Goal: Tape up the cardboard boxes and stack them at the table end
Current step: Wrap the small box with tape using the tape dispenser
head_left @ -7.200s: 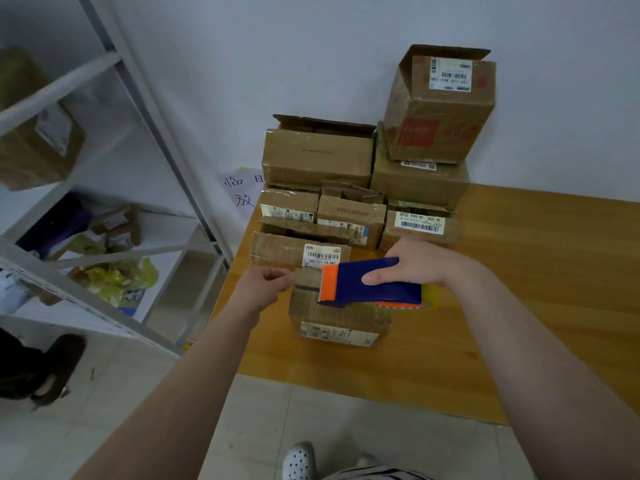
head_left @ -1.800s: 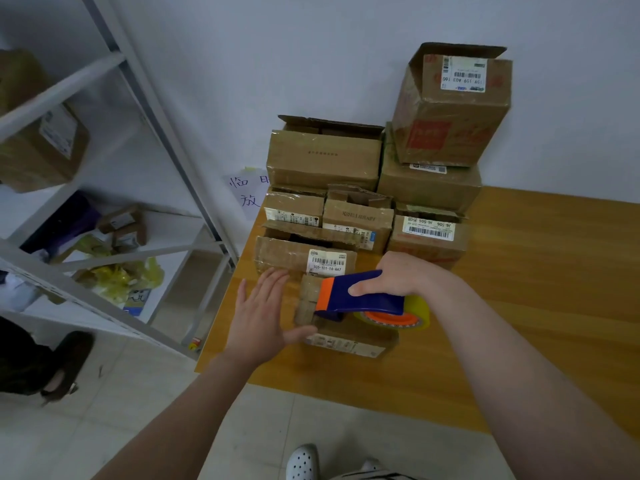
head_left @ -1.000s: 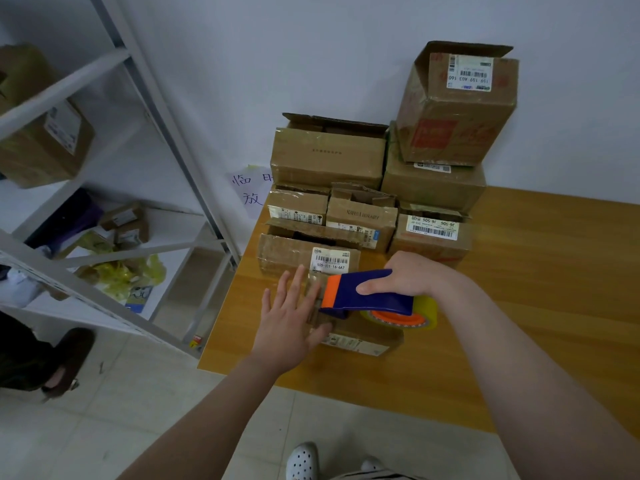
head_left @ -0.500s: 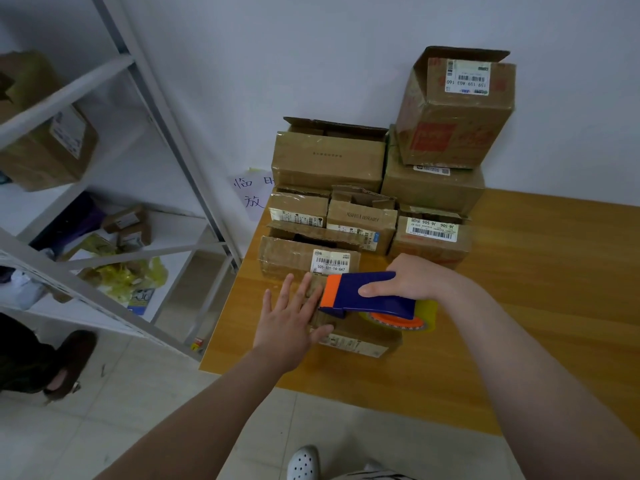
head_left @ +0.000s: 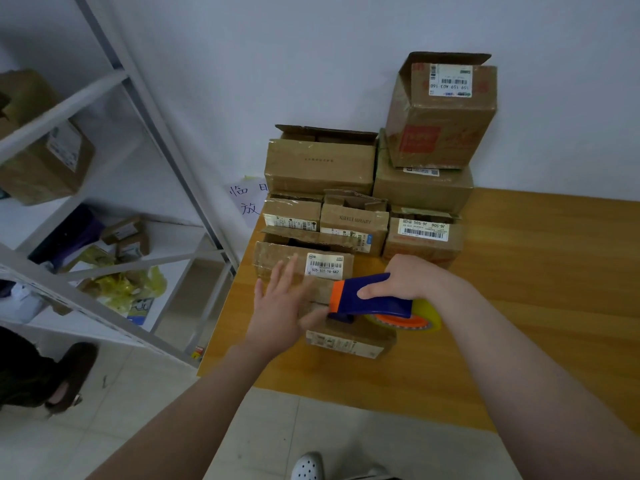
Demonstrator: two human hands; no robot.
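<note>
Small cardboard box (head_left: 349, 341) lies near the front-left corner of the wooden table (head_left: 540, 292), just in front of the stack of boxes (head_left: 322, 164) piled against the wall. At far left, a white metal rack (head_left: 156, 133) holds more cartons and a yellow bag (head_left: 124, 289). Next comes the left hand (head_left: 280, 306), fingers straight and spread, palm pressing flat on the box's left end. Over the box top sits a blue-and-orange tape dispenser (head_left: 370, 301), its orange nose toward the left hand. The right hand (head_left: 405, 278) grips its handle, fingers curled round it, with the yellowish tape roll (head_left: 431, 318) below the wrist.
</note>
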